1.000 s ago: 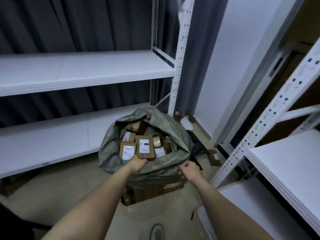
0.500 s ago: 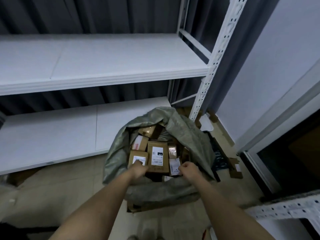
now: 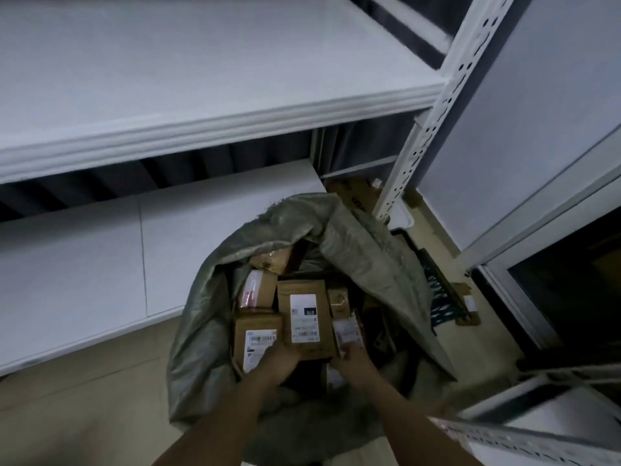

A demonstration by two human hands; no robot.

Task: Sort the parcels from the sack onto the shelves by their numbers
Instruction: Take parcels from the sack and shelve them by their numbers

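Observation:
An open grey-green sack (image 3: 363, 243) stands on the floor, filled with several brown parcels. In the middle lies a brown parcel (image 3: 304, 297) with a white label reading 070. My left hand (image 3: 277, 363) grips its lower left corner and overlaps the brown box (image 3: 255, 334) to its left. My right hand (image 3: 354, 363) is at the lower right corner, fingertips on the lower end of a small white-labelled parcel (image 3: 346, 331). Its grip is blurred. White shelves (image 3: 84, 264) run behind the sack.
An upper white shelf (image 3: 235, 121) overhangs the lower one. A perforated upright post (image 3: 437, 105) stands just behind the sack. Flattened cardboard (image 3: 356, 196) and dark scraps (image 3: 440, 297) lie on the floor to the right. Another shelf's corner (image 3: 537, 438) juts in at the bottom right.
My head has moved closer over the sack. My right hand left the sack's rim and reached in beside the 070 parcel. My left hand stayed at that parcel's lower edge.

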